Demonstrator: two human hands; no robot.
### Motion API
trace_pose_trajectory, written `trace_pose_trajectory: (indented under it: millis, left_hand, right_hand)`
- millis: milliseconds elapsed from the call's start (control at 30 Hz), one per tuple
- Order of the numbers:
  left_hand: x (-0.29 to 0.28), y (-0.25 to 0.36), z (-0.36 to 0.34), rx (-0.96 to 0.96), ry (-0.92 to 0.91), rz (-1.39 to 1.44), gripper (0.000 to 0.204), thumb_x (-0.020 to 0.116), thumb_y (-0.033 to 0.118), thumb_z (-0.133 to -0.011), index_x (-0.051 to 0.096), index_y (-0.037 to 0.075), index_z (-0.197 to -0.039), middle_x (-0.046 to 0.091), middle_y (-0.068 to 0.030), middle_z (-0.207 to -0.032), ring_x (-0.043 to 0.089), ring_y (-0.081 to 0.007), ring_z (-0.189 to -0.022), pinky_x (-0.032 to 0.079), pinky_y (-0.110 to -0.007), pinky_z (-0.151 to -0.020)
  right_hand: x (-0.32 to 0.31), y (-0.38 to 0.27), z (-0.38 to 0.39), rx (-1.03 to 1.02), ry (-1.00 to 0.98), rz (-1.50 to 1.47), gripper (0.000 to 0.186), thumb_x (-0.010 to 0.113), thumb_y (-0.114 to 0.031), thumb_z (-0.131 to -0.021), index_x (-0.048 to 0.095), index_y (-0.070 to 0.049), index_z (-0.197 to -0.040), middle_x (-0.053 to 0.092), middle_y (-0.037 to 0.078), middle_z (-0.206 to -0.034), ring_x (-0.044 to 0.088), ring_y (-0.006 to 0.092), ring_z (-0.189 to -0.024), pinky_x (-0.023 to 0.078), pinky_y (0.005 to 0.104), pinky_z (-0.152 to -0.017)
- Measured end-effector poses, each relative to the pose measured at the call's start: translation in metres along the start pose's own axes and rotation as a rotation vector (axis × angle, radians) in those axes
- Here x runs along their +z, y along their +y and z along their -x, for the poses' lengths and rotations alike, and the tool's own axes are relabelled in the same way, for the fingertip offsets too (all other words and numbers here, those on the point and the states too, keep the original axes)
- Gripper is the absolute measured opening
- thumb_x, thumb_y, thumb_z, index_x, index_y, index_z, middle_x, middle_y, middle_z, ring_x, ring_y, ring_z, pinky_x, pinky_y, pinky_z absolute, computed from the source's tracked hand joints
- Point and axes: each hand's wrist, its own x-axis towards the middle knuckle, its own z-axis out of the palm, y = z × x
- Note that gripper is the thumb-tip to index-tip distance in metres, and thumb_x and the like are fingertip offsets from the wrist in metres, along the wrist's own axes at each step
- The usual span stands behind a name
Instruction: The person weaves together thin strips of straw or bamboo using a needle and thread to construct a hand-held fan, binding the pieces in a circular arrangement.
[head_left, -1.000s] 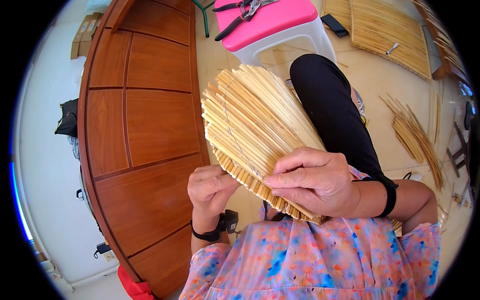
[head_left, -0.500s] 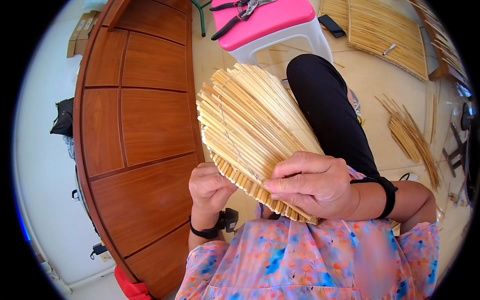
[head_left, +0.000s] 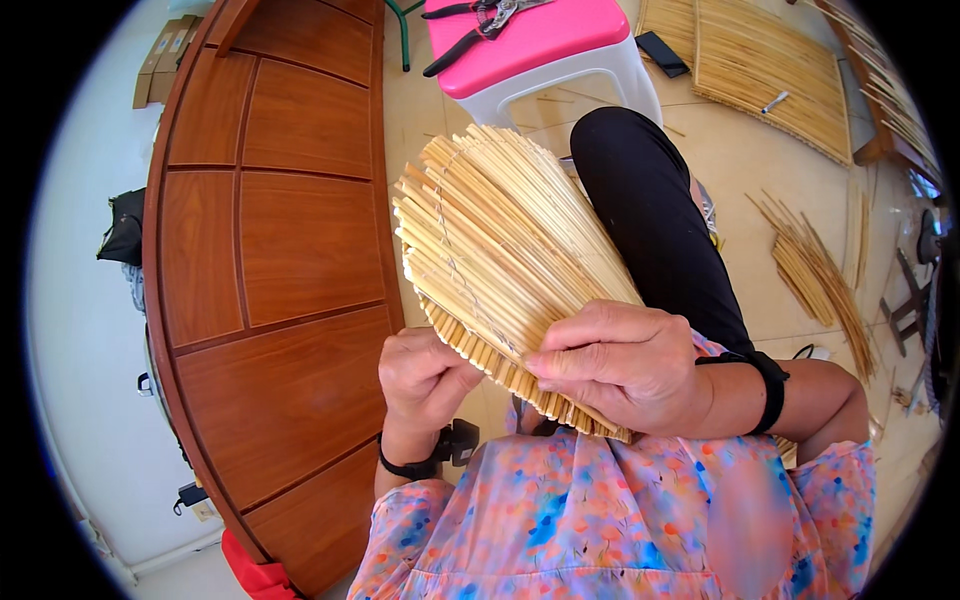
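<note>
I find the stick mat (head_left: 520, 235) held above my lap, left of my black-clad leg (head_left: 650, 200), its pale sticks spread like a fan toward the far left. A twisted thread (head_left: 447, 245) crosses the sticks close to their left ends. A second row of stick ends shows beneath, along the near left edge.

Of my hands, the right hand (head_left: 625, 362) is gripping the mat at its near right part, thumb and fingers pressed on the upper sticks. The left hand (head_left: 425, 378) is curled at the near left edge; its fingertips are hidden, and I cannot tell what they pinch.

At the far side stands a white stool (head_left: 560, 85) with a pink top, bearing pruning shears (head_left: 485, 28) with black handles. To its right, a dark phone (head_left: 662, 54) lies beside a larger stick mat (head_left: 775, 75), on which a pen (head_left: 775, 101) rests. Loose sticks (head_left: 822, 275) lie on the tiled floor (head_left: 745, 150) at right. Brown wooden panelling (head_left: 310, 230) stands to the left.
</note>
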Motion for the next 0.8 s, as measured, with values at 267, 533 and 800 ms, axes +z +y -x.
trace_pose_trajectory:
  millis: [267,533,800]
  left_hand:
    - [-0.009,-0.008,0.001,-0.049,-0.014,-0.019,0.011,0.075,0.008,-0.079,0.072,0.0,-0.085,0.07,-0.0105,-0.074,0.068,-0.0201,-0.062,0.05,-0.026,-0.057]
    - [-0.008,-0.014,0.009,-0.096,0.012,0.128,0.018,0.074,0.009,-0.082,0.072,-0.004,-0.094,0.073,-0.0121,-0.084,0.069,-0.0188,-0.071,0.052,-0.027,-0.062]
    - [-0.014,-0.012,0.01,-0.075,-0.015,0.153,0.016,0.072,0.005,-0.08,0.072,-0.004,-0.093,0.072,-0.0133,-0.083,0.07,-0.0223,-0.071,0.053,-0.028,-0.064]
  right_hand:
    - [-0.001,-0.003,0.003,0.054,-0.045,-0.043,0.019,0.077,-0.003,-0.077,0.074,-0.003,-0.096,0.068,0.01,-0.089,0.066,0.0196,-0.072,0.053,0.0273,-0.06]
    - [-0.004,-0.005,0.002,0.098,-0.072,-0.089,0.02,0.074,-0.003,-0.08,0.071,0.0,-0.1,0.066,0.011,-0.089,0.066,0.0241,-0.074,0.053,0.0308,-0.064]
    - [-0.005,-0.004,-0.002,0.054,-0.192,-0.047,0.037,0.071,-0.005,-0.08,0.064,0.0,-0.117,0.059,0.01,-0.096,0.062,0.0226,-0.077,0.052,0.0308,-0.065]
